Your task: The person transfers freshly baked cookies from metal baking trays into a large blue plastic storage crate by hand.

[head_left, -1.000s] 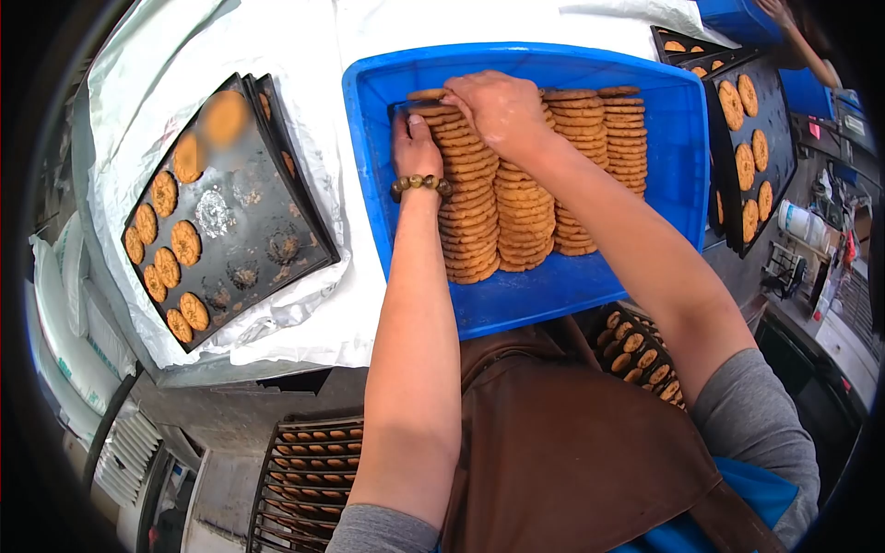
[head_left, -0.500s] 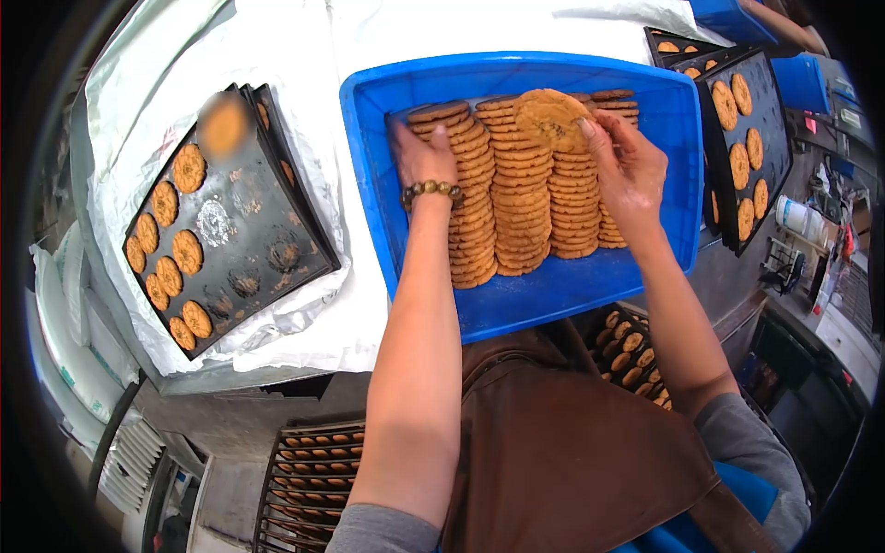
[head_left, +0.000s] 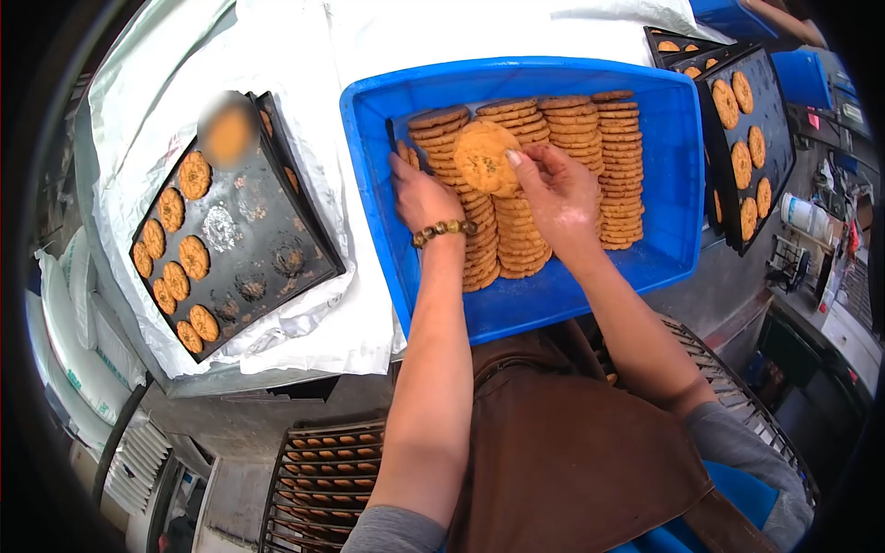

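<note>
Several stacked columns of round brown cookies (head_left: 622,175) stand side by side in a blue plastic bin (head_left: 516,323). Between thumb and fingers, my right hand (head_left: 560,198) pinches one flat cookie (head_left: 486,158) above the columns. My left hand (head_left: 427,198), with a beaded bracelet at the wrist, reaches down inside the bin's left side. Its fingers curl beside the leftmost column, around small cookie edges that are partly hidden.
To the left, a dark baking tray (head_left: 253,263) with several cookies lies on white sheeting (head_left: 286,46). More dark trays (head_left: 770,101) of cookies are at the right. Below the table stands a rack (head_left: 323,479) of cookies. Another person's arm (head_left: 784,23) shows at the top right.
My right hand has moved left with its cookie, from the right columns to above the left ones. My left hand has shifted slightly down, and cookies now show at its fingers.
</note>
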A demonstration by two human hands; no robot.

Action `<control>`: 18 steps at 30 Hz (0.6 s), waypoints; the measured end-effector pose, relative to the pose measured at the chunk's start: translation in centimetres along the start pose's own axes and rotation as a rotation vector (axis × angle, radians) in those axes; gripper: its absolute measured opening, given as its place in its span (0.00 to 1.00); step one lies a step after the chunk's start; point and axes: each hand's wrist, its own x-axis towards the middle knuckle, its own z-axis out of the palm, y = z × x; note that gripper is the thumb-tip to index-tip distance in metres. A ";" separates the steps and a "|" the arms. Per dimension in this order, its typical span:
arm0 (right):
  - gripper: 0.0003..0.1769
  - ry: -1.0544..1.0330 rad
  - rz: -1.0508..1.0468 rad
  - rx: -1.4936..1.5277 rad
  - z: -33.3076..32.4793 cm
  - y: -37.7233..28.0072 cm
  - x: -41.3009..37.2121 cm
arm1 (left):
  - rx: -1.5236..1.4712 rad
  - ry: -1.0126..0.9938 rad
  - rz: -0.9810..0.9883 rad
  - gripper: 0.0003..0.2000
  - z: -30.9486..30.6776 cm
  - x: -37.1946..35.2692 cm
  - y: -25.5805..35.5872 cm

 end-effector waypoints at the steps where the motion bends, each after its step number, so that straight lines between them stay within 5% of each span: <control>1: 0.13 0.002 -0.019 -0.026 0.6 -0.4 0.1 | -0.039 0.085 0.019 0.31 0.0 -0.5 0.4; 9: 0.13 0.010 -0.124 -0.149 3.0 -3.6 2.2 | -0.210 0.101 -0.035 0.31 0.8 2.5 1.3; 13: 0.14 -0.013 -0.180 -0.122 5.4 -3.0 2.5 | -0.328 0.187 0.145 0.34 2.4 3.2 -0.7; 15: 0.15 -0.028 -0.208 -0.157 6.5 -2.9 2.6 | -0.671 0.106 0.219 0.35 2.1 2.8 -1.4; 18: 0.16 -0.033 -0.265 -0.358 8.2 -3.1 2.6 | -0.686 0.008 0.078 0.26 0.5 1.9 -0.6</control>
